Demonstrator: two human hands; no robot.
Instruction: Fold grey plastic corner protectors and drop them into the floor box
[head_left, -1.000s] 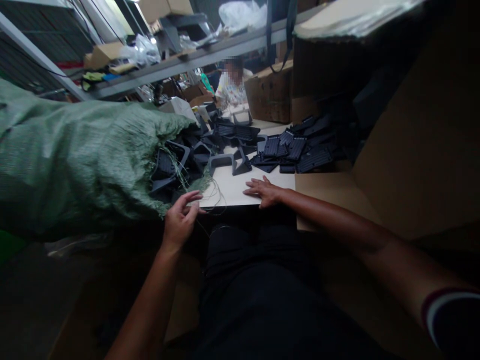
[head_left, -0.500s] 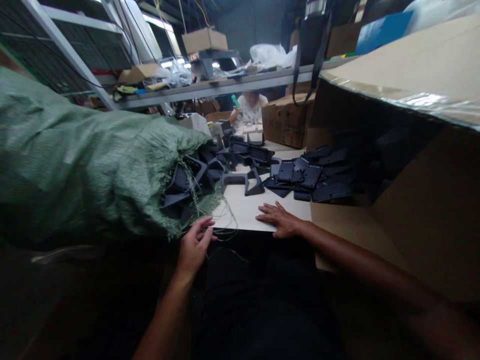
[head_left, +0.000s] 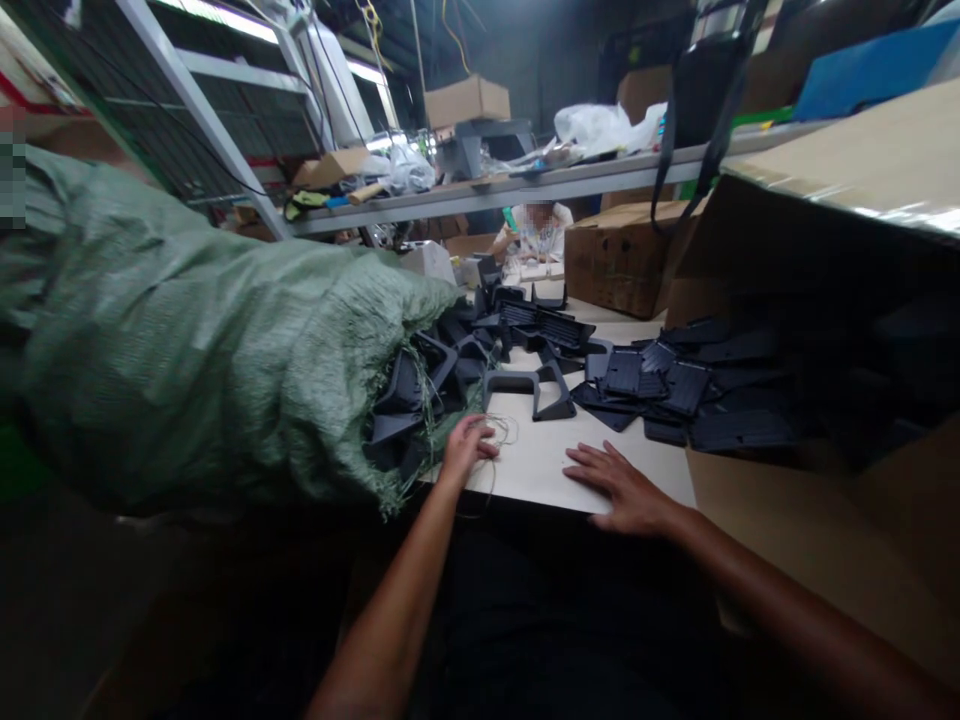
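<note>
My left hand is at the front edge of the pale tabletop, its fingers curled beside loose green threads. Whether it pinches a thread is too small to tell. My right hand lies on the tabletop with its fingers spread and nothing in it. On the left a green woven sack lies with its frayed mouth open, dark plastic parts inside. A black frame-shaped part stands just beyond my hands. Flat ribbed black plates are piled to the right.
At the right is a large open cardboard box. A brown carton sits further back. Across the rear runs a metal shelf with bags and boxes. A person sits beyond the table.
The view has swung left, so the scene sits further right. My left hand has moved forward over the table edge, closer to the frame-shaped part. My right hand stays spread on the table.
</note>
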